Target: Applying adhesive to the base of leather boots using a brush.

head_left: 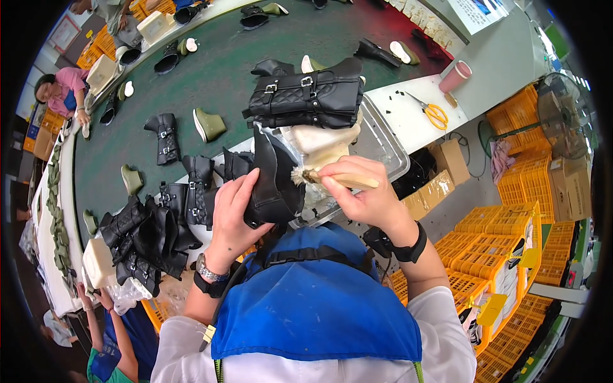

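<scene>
My left hand (231, 214) is closed on a black boot upper (276, 179), holding it by its lower left edge. In my right hand (363, 191) is a brush (353, 181) with a pale wooden handle. Its light bristles are at the right edge of the upper; I cannot tell whether they touch it. Just beyond, a stack of black quilted boot uppers with buckles (306, 96) lies beside a clear plastic tray (391, 139). A whitish container (327, 139) stands under the stack, partly hidden. More black buckled uppers (150, 233) are heaped to the left of my left hand.
A green conveyor belt (217, 70) carries black uppers and olive shoe pieces (209, 124). Orange-handled scissors (437, 116) and a pink cup (454, 76) sit on the white tabletop at right. Orange crates (495, 246) and a fan (565, 115) stand farther right. Co-workers' hands (96, 297) show at left.
</scene>
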The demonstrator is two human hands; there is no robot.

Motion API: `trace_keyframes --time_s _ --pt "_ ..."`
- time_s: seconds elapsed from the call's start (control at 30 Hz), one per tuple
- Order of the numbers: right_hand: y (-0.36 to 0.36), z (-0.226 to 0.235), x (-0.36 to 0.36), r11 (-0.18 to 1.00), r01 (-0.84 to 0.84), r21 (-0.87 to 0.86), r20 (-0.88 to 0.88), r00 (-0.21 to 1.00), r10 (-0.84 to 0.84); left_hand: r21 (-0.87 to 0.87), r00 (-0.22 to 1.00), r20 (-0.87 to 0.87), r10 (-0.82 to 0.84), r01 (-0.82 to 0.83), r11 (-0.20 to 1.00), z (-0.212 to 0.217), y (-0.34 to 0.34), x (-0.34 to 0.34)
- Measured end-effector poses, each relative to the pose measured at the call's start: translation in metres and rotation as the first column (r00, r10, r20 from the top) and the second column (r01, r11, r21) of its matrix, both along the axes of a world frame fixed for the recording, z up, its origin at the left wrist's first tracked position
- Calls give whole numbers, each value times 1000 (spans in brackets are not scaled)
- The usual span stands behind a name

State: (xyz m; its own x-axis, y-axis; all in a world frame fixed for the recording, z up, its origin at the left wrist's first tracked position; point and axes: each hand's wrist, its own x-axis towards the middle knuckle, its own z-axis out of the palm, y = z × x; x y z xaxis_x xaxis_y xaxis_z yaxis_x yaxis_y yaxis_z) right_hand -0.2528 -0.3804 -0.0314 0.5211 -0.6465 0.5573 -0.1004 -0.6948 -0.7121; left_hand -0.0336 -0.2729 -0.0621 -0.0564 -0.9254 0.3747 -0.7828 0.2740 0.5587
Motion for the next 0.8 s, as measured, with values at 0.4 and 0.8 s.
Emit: trace_keyframes --time_s 0.4,0.8 --pt "7 4 2 930 -159 331 36 987 156 -239 973 136 185 -149 959 -6 -1 -1" --pt "-23 0 19 983 21 -184 39 999 -14 -162 994 103 24 -7 987 -4 3 -1"
